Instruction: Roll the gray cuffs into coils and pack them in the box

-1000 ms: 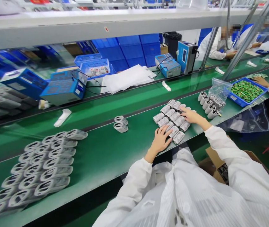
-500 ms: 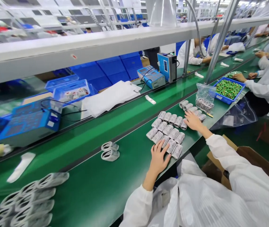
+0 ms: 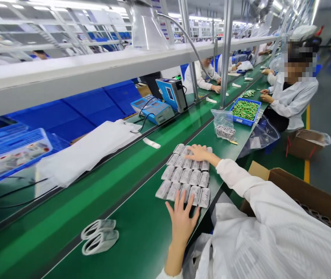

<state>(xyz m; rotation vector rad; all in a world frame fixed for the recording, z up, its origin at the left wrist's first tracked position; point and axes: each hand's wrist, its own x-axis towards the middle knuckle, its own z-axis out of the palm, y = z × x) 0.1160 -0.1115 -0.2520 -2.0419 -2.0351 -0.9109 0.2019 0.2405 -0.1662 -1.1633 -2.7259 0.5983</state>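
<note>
right hand (image 3: pixel 198 153) lay open on white packs (image 3: pixel 187 182), no grip | left hand (image 3: pixel 181 221) open just below them | past right hand: blue tray (image 3: pixel 239 119) full of green cylinders (image 3: pixel 245 110), plastic bag (image 3: pixel 222 120) of gray bands (image 3: pixel 225 132)

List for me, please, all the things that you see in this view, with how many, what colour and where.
Wrapped packs: about twenty, grey-white, in a grid on the green belt.
Loop-shaped pieces: two, grey-white, on the belt, left of the grid.
Plastic bag: one, clear, beyond the grid, holding similar pieces.
Tray: one, blue, farther along, full of green cylinders.
Control units: two, blue, on the far belt.
Co-worker: one, white coat, seated right.
Cardboard box: one, brown, lower right.
Right hand: one, resting on the packs.
Left hand: one, below the grid, fingers spread.
</note>
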